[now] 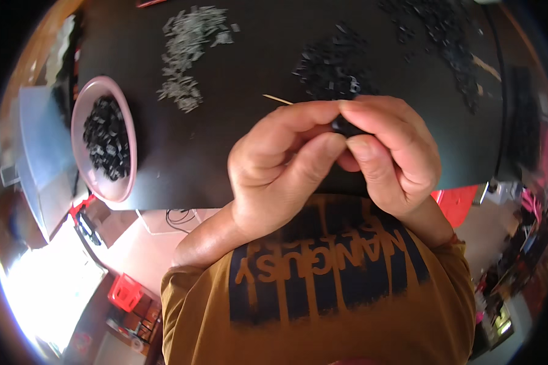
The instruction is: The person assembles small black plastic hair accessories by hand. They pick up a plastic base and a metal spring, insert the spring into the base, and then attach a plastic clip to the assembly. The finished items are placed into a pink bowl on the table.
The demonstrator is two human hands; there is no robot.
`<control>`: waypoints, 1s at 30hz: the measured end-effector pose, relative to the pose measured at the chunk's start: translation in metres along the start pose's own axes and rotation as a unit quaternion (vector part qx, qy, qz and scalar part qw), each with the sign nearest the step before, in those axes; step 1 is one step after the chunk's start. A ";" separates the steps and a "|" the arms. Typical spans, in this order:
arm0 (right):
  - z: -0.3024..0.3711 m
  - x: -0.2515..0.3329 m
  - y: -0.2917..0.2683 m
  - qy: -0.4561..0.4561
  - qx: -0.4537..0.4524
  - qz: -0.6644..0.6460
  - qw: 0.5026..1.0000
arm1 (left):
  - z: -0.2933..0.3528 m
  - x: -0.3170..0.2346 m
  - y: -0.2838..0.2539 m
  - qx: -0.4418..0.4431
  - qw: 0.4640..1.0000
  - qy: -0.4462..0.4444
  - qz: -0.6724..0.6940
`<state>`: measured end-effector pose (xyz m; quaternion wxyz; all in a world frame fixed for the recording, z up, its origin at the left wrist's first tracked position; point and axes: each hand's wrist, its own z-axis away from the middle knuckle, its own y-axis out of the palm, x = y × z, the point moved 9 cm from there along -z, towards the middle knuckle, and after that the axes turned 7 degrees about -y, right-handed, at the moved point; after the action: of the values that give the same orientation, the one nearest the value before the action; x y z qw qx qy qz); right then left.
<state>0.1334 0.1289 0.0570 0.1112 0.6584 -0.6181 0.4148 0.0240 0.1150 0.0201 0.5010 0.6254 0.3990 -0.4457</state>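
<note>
My left hand (280, 161) and my right hand (399, 152) meet above the near part of the dark table. Between the thumbs and forefingers of both, a small black plastic piece (346, 127) is pinched; its exact kind is mostly covered by the fingers. A thin wooden stick (277, 98) shows beyond my left forefinger, its other end hidden behind the hand. Just past my fingertips lies a heap of small black parts (335, 61). Farther left, a long heap of small grey, clear-looking strips (189, 55) is spread on the table.
A pink bowl (133, 140) holding several black parts stands at the table's left edge. More black parts (438, 27) are scattered at the far right. Red plastic stools (126, 292) and a pale blue, translucent box (42, 146) are beyond the table.
</note>
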 end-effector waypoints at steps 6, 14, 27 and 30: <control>-0.002 0.010 0.013 -0.046 0.012 -0.002 0.999 | 0.006 0.002 -0.019 -0.056 0.994 -0.078 0.058; 0.009 -0.002 0.005 0.024 -0.025 -0.050 0.998 | 0.075 -0.088 -0.143 -0.387 0.894 0.124 -0.189; 0.002 0.002 0.008 -0.038 -0.017 -0.043 0.998 | -0.010 -0.084 -0.087 -0.200 0.736 0.109 -0.638; 0.003 0.002 0.007 -0.032 -0.016 -0.040 0.999 | -0.046 -0.066 -0.072 -0.105 0.709 0.122 -0.687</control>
<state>0.1279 0.1239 0.0541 0.1185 0.6936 -0.6012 0.3787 -0.0555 0.1697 0.0681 0.0660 0.1714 0.8200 -0.5422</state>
